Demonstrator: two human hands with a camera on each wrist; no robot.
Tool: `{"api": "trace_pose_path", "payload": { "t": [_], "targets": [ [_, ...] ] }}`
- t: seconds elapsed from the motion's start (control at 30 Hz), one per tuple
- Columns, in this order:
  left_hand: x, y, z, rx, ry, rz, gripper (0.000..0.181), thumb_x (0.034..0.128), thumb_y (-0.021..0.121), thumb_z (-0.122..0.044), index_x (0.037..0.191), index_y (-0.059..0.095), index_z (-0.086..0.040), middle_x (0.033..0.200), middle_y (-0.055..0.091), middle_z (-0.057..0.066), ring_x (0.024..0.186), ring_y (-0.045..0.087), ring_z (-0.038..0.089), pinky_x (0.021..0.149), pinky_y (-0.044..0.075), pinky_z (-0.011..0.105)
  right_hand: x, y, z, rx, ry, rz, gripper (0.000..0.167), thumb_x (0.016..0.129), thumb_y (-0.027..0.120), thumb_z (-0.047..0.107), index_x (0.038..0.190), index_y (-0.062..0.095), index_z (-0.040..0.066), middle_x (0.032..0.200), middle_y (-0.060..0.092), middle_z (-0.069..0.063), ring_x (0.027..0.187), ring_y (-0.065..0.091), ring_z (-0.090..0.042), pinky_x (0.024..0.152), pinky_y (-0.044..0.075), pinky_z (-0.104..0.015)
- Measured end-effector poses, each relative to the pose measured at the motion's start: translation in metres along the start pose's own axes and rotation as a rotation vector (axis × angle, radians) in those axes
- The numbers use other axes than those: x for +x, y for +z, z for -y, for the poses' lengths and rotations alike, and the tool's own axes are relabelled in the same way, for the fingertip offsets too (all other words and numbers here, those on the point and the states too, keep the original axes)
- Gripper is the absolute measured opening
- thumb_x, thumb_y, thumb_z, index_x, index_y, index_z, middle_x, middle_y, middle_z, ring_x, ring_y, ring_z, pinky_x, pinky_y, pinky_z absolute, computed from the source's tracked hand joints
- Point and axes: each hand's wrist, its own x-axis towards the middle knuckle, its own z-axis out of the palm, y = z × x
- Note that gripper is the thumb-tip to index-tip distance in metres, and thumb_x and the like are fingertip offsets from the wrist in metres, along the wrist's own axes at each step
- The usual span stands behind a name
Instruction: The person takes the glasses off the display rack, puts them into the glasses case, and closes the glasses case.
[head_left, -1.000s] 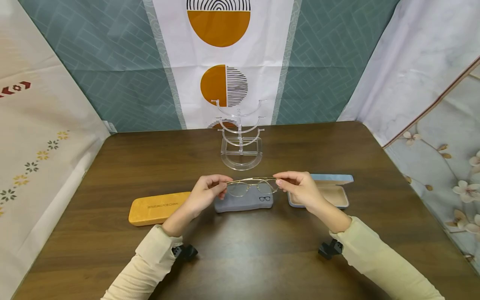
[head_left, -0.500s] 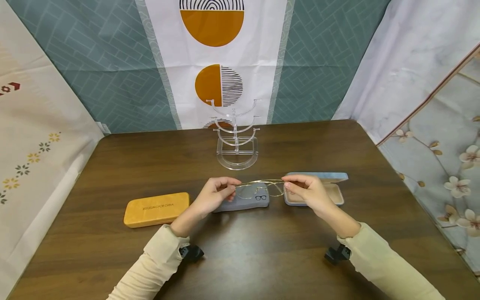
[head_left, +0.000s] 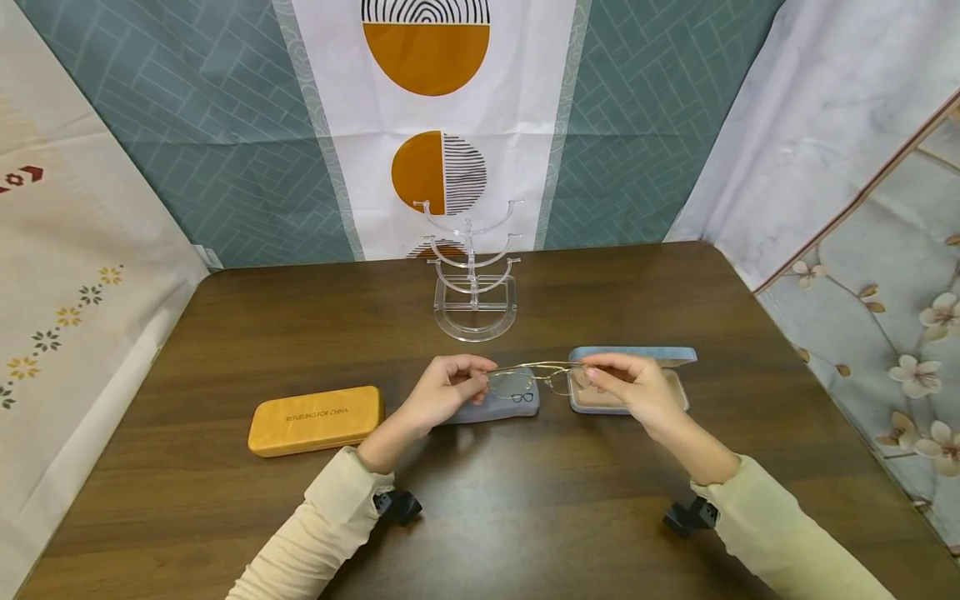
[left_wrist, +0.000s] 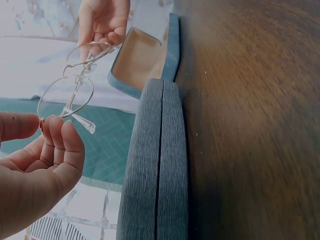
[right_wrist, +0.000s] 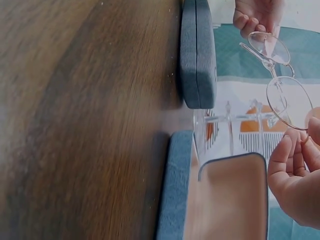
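Observation:
A pair of thin gold-rimmed eyeglasses (head_left: 552,367) is held in the air between both hands. My left hand (head_left: 448,388) pinches one end of the frame between thumb and fingers, and my right hand (head_left: 636,388) pinches the other end. In the left wrist view, a temple with a clear tip (left_wrist: 84,122) lies folded across behind the lenses. Beneath the glasses is a closed grey glasses case (head_left: 491,408) with a small glasses print. Right of it, an open blue glasses case (head_left: 678,353) with a beige lining lies partly hidden by the right hand.
A closed yellow glasses case (head_left: 315,420) lies on the wooden table (head_left: 517,508) to the left. Behind the hands stands a clear tiered display stand (head_left: 475,327). Patterned cloth (head_left: 637,167) hangs beyond the table's back edge.
Both hands have carried the glasses to the right, from over the grey case toward the open blue case. Their pinch on the frame stays. The head view has shifted slightly.

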Motion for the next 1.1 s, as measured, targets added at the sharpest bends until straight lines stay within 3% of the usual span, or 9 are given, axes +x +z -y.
{"api": "trace_pose_path", "payload": {
  "t": [0.23,0.57,1.1],
  "targets": [
    [0.003,0.008,0.002,0.027,0.026,0.030,0.022,0.0857,0.053,0.006,0.106,0.058,0.014,0.074,0.058,0.013,0.062,0.054,0.012,0.062,0.051,0.025,-0.006,-0.008,-0.002,0.010,-0.008,-0.013,0.029,0.087,0.059,0.004,0.108,0.056,-0.016,0.092,0.066,0.000,0.080,0.060,-0.007,0.069,0.051,-0.020],
    [0.009,0.016,0.002,0.083,0.088,0.066,0.023,0.0847,0.056,0.006,0.106,0.059,0.013,0.076,0.058,0.014,0.063,0.055,0.014,0.059,0.049,0.022,-0.011,-0.018,0.000,0.012,-0.032,-0.024,0.026,0.088,0.058,0.002,0.106,0.056,-0.017,0.091,0.065,0.003,0.078,0.059,-0.009,0.067,0.051,-0.019],
    [0.021,0.031,0.000,0.206,0.207,0.082,0.021,0.0834,0.058,0.004,0.103,0.061,0.010,0.074,0.057,0.008,0.059,0.050,0.006,0.054,0.045,0.020,-0.018,-0.036,-0.005,-0.003,-0.033,-0.069,0.024,0.087,0.058,0.002,0.105,0.058,-0.014,0.092,0.066,0.005,0.075,0.059,-0.009,0.066,0.051,-0.020]
  ]
}}
